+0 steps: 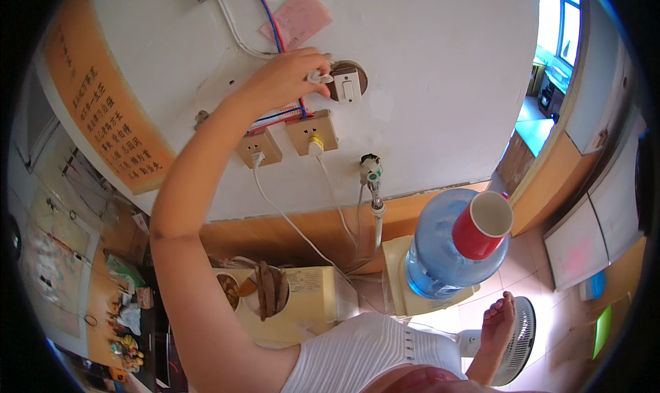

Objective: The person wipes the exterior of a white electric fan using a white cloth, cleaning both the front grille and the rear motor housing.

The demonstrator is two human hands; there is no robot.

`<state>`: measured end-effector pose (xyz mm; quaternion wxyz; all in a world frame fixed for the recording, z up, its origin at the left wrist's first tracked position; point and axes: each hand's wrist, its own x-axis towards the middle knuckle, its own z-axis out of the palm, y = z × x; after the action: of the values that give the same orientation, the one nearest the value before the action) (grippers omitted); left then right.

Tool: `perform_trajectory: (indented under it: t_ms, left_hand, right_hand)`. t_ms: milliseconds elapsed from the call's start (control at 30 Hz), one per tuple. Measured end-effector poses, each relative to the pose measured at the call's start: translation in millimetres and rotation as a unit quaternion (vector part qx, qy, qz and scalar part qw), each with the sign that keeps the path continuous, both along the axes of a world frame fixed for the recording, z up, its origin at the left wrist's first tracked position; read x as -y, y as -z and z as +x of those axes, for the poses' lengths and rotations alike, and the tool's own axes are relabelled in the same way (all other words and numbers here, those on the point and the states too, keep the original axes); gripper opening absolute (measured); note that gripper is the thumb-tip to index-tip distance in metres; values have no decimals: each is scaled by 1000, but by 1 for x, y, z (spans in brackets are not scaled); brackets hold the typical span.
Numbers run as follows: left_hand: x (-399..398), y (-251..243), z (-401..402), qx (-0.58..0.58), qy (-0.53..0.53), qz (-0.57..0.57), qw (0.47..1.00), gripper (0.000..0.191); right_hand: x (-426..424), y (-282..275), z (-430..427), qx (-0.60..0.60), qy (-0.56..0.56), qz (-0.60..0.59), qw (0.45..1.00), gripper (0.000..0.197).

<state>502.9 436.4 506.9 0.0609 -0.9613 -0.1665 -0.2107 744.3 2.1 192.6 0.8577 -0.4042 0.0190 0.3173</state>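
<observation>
My left hand reaches across the wall with a small crumpled white piece, perhaps tissue or cloth, pinched between thumb and fingers. Just right of the fingertips is a white rocker light switch on a round brown base. Red and blue wires run down the wall behind the hand to two beige wall sockets, each with a white plug in it. My right hand is low at the right in front of a fan. Its fingers look curled, and whether it holds anything is unclear.
A red mug stands on a large blue water bottle. A water tap juts from the wall. Plug cords hang toward a pale yellow appliance bearing two bowls. A pink note and an orange scroll with writing hang there.
</observation>
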Motion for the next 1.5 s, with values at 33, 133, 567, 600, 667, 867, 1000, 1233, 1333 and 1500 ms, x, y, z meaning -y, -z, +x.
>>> perform_trajectory:
  t_ms: [33,133,567,600,667,867,1000,1233,1333,1500]
  left_hand:
    - [11,8,-8,57,-36,-65,996,32]
    - [30,65,-34,285,31,-377,881,38]
    - [227,181,6,371,285,-720,514,37]
    - [246,185,11,354,272,-740,503,36]
    - [273,196,23,303,265,-768,497,34]
    - [334,225,46,311,197,-761,534,38]
    - [361,244,51,333,58,-747,572,32]
    - [380,277,49,337,-6,-770,541,11]
    - [394,283,64,386,55,-781,489,15]
    - [419,277,87,421,73,-750,505,25]
  right_hand:
    - [3,-2,2,5,-3,1,1000,10]
    - [9,-17,1,61,-37,-25,997,10]
    - [-20,-120,-21,335,-318,37,886,28]
    - [-29,-126,-29,353,-336,42,872,32]
    - [-39,-130,-39,359,-362,58,858,38]
    - [-21,-88,-39,425,-351,49,833,32]
    - [-2,-66,-38,487,-266,-8,832,19]
    - [29,-46,-25,520,-200,-114,823,12]
    - [37,-37,-18,679,-71,-72,727,15]
    - [51,-42,-21,748,-22,-5,663,24]
